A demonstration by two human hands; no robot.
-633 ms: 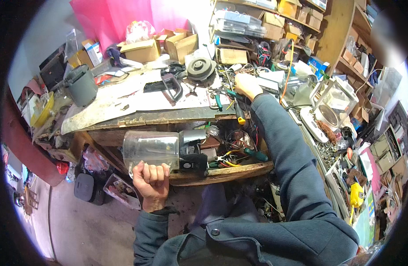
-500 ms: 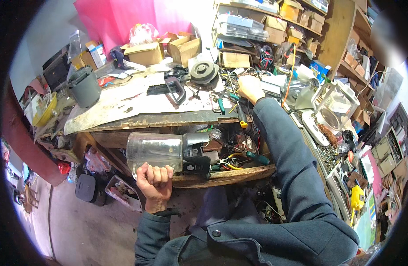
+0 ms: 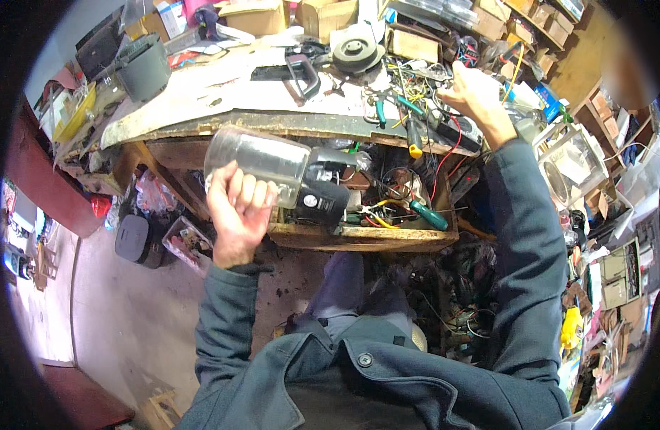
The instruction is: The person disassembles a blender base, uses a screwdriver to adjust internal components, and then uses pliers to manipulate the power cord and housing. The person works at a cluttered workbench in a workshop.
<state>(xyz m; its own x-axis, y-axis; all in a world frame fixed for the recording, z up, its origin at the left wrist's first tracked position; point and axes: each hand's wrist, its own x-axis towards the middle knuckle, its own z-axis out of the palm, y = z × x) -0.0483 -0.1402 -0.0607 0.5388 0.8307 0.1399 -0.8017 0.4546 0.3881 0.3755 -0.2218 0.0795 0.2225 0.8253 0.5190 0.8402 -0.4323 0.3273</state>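
Note:
My left hand [image 3: 238, 204] is closed round a clear plastic jar with a black end piece [image 3: 262, 163]. It lies tilted on its side, its black end toward the open drawer [image 3: 366, 233]. My right hand [image 3: 477, 100] is reached out over the right part of the workbench, above loose wires and small parts. Its thumb and forefinger look apart, and I see nothing held between them. Below and left of it lie green-handled pliers [image 3: 379, 111] and a yellow-and-black screwdriver [image 3: 414, 140]. In the drawer are yellow-handled pliers [image 3: 379, 215] and a green-handled screwdriver [image 3: 428, 215].
On the bench [image 3: 201, 107] stand a grey round container [image 3: 144, 68], a black handle-shaped part [image 3: 301, 75] and a grey round motor-like part [image 3: 355, 51]. Cardboard boxes [image 3: 326, 16] line the back. A white-framed appliance [image 3: 574, 161] stands at the right. A dark bin [image 3: 138, 240] is on the floor.
My right hand has lifted off the tool pile and shifted right, its fingers loosening. My left hand has raised the jar slightly and tilted it. The view has dipped downward.

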